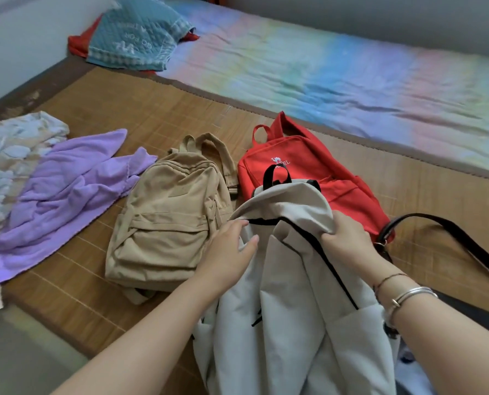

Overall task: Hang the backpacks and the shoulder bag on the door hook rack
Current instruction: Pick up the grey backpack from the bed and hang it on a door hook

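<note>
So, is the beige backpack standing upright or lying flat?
Lying flat. The beige backpack rests on its back on the bamboo mat, front pocket facing up, straps at the far end.

A home bedroom: bed with rumpled pastel sheet (337, 81) and bamboo mat (152, 109).

— Where do we have our bare left hand (228, 250)?

— At the centre of the frame, forearm rising from the lower left edge. The palm faces down, fingers (239, 226) loosely spread and slightly curled, tips resting on fabric but not pinching it.

— And our bare right hand (346, 240)?

— Just right of centre, forearm entering from the lower right corner. Its fingers are curled tight, clenched around a bunched fold of cloth, knuckles toward the upper left.

— Anything on the wrists?

— The right wrist wears a thin silver metal bangle (414, 294) and a slim dark cord bracelet (387, 279). The left wrist is bare.
</note>
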Motion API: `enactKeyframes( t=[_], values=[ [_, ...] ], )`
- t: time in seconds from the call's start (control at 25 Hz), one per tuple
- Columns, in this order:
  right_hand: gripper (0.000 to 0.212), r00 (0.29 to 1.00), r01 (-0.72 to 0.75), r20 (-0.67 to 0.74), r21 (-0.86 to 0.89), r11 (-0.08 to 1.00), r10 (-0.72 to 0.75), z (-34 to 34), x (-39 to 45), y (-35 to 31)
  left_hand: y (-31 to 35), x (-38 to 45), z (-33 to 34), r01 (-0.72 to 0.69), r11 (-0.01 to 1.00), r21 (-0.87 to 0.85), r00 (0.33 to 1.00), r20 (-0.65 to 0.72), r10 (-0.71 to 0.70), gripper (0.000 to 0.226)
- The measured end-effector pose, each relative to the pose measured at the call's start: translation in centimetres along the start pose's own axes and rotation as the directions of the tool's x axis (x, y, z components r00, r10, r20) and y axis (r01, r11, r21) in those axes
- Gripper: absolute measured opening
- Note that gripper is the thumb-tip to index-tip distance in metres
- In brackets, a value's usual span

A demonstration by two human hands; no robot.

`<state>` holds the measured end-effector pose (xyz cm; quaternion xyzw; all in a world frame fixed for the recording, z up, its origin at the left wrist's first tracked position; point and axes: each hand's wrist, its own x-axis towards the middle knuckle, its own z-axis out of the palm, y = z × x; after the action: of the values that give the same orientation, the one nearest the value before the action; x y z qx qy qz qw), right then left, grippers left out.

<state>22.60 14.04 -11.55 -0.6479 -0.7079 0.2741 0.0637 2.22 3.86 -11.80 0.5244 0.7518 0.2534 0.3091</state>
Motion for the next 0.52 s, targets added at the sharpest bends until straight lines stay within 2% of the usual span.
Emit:
enactKeyframes(
  t=[0.12, 0.24, 0.36, 0.44, 0.52],
  values=[
    [0.025, 0.986, 0.145, 0.059, 0.167, 0.975, -0.157, -1.8, -2.7, -1.8, 2.8, -1.4, -2.3, -0.072, 0.997, -0.037, 0.997, -0.033, 0.070, 0.048],
    [0.040, 0.945, 0.286, 0.047, 0.357, 0.889, -0.323, -5.4, -7.0, -3.0, 6.6, -3.4, -5.0, -0.183, 0.978, -0.100, 0.979, -0.108, 0.172, 0.050],
    [0.041, 0.888, 0.384, 0.046, 0.474, 0.793, -0.457, -9.7, -12.3, -3.6, 11.6, -6.1, -8.2, -0.278, 0.961, -0.002, 0.948, -0.162, 0.274, 0.053],
    [0.034, 0.838, 0.461, 0.029, 0.497, 0.735, -0.545, -12.0, -15.2, -4.2, 15.2, -7.6, -10.1, -0.210, 0.974, 0.080, 0.965, -0.144, 0.220, 0.066],
    [0.039, 0.784, 0.552, -0.017, 0.476, 0.684, -0.621, -15.4, -18.4, -5.2, 19.6, -9.8, -12.3, -0.085, 0.969, 0.231, 0.987, -0.111, 0.113, 0.080]
  ],
)
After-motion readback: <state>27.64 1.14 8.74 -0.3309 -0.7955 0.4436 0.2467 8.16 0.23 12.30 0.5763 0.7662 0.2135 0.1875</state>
